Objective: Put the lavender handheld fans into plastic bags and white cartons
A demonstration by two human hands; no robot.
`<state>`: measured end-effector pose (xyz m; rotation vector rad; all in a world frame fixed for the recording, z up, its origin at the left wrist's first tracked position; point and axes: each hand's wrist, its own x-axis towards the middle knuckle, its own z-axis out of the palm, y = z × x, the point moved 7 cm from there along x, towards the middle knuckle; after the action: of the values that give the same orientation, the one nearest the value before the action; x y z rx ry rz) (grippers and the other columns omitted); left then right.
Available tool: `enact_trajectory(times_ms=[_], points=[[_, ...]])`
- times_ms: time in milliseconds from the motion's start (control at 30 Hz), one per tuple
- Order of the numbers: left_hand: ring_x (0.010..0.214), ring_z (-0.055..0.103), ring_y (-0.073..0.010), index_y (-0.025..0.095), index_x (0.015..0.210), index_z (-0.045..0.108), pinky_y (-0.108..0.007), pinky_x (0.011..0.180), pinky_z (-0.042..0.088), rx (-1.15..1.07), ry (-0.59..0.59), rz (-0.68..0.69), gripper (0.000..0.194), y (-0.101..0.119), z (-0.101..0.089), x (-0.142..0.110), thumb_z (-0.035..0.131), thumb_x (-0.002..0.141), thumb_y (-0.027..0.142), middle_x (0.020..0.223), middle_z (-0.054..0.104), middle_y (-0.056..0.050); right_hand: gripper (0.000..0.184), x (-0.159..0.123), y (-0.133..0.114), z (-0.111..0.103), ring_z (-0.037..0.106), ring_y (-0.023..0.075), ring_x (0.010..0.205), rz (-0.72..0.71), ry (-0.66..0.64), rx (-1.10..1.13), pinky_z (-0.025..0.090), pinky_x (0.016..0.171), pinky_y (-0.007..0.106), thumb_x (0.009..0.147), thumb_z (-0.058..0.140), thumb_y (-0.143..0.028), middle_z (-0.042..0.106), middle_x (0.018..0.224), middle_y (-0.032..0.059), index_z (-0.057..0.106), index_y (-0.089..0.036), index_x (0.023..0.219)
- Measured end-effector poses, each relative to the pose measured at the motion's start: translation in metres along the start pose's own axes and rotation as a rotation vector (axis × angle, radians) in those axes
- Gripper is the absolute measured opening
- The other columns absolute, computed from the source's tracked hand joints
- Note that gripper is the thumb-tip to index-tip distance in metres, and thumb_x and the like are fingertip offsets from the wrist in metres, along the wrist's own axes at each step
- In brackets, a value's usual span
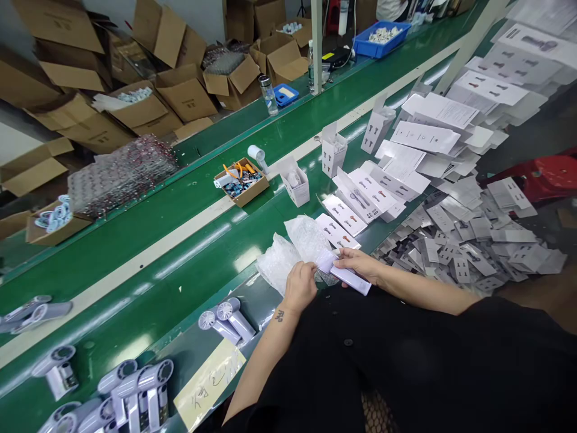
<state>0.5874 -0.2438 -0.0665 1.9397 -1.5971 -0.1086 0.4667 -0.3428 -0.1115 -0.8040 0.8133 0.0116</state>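
Observation:
A pale lavender handheld fan (pixel 350 280) is in front of my body, its handle slanting down to the right. My right hand (pixel 356 264) grips it where the handle meets the head. My left hand (pixel 300 285) is closed, its fingertips pinched at the left edge of the fan's head. Whether a thin wrap is also between those fingers is too small to tell. Clear bubble bags (pixel 276 263) lie just beyond my hands, partly under the fan. Two more lavender fans (pixel 234 319) rest on the bench left of my left forearm.
Printed white boxes (pixel 338 231) line the bench at right, with a large heap (pixel 469 246) beside it. An open white box (pixel 295 183) stands on the green conveyor (pixel 198 252). A small carton (pixel 246 191) holds pliers and small parts. More fans (pixel 135 385) lie at lower left.

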Motion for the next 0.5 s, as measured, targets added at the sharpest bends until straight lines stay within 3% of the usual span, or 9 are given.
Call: enact_trajectory(times_ms=[133,267,333,400,500], points=[[0.076,0.055,-0.0192,0.016,0.094,0.059,-0.029,0.07,0.045,0.164,-0.06,0.16,0.018,0.013,0.002,-0.009,0.041,0.09,0.013,0.075,0.055,-0.006,0.036,-0.002,0.008,-0.007,0.067,0.0214,0.065,0.015,0.047,0.066,0.057,0.043,0.033,0.069,0.074,-0.022,0.066,0.08,0.0053,0.05,-0.018,0.095],[0.075,0.054,-0.0191,0.017,0.098,0.058,-0.028,0.068,0.045,0.174,-0.113,0.302,0.018,0.03,0.006,-0.008,0.044,0.088,0.013,0.076,0.054,-0.005,0.027,-0.002,0.004,0.004,0.067,0.0218,0.063,0.021,0.009,0.152,0.056,0.042,0.032,0.072,0.068,-0.017,0.066,0.074,0.0039,0.046,-0.019,0.087],[0.075,0.053,-0.0194,0.016,0.095,0.059,-0.029,0.068,0.044,0.178,-0.059,0.251,0.016,0.026,0.005,0.001,0.045,0.088,0.015,0.075,0.053,-0.006,0.014,-0.004,0.001,0.013,0.065,0.019,0.057,0.066,-0.002,0.198,0.055,0.042,0.029,0.079,0.059,-0.018,0.065,0.069,0.0047,0.047,-0.018,0.086],[0.079,0.053,-0.0204,0.017,0.089,0.059,-0.03,0.071,0.044,0.176,0.014,0.116,0.014,0.015,0.003,0.012,0.046,0.086,0.014,0.077,0.052,-0.007,0.004,-0.006,-0.001,0.021,0.063,0.0164,0.052,0.1,-0.007,0.238,0.054,0.043,0.026,0.086,0.05,-0.02,0.064,0.066,0.0058,0.049,-0.016,0.087],[0.079,0.053,-0.019,0.018,0.078,0.056,-0.03,0.072,0.044,0.035,0.046,-0.085,0.014,0.005,0.004,0.019,0.045,0.08,0.009,0.077,0.053,-0.006,0.01,-0.005,0.0,0.022,0.061,0.0146,0.049,0.113,0.013,0.267,0.052,0.042,0.023,0.091,0.045,-0.024,0.064,0.068,0.0064,0.05,-0.015,0.09]])
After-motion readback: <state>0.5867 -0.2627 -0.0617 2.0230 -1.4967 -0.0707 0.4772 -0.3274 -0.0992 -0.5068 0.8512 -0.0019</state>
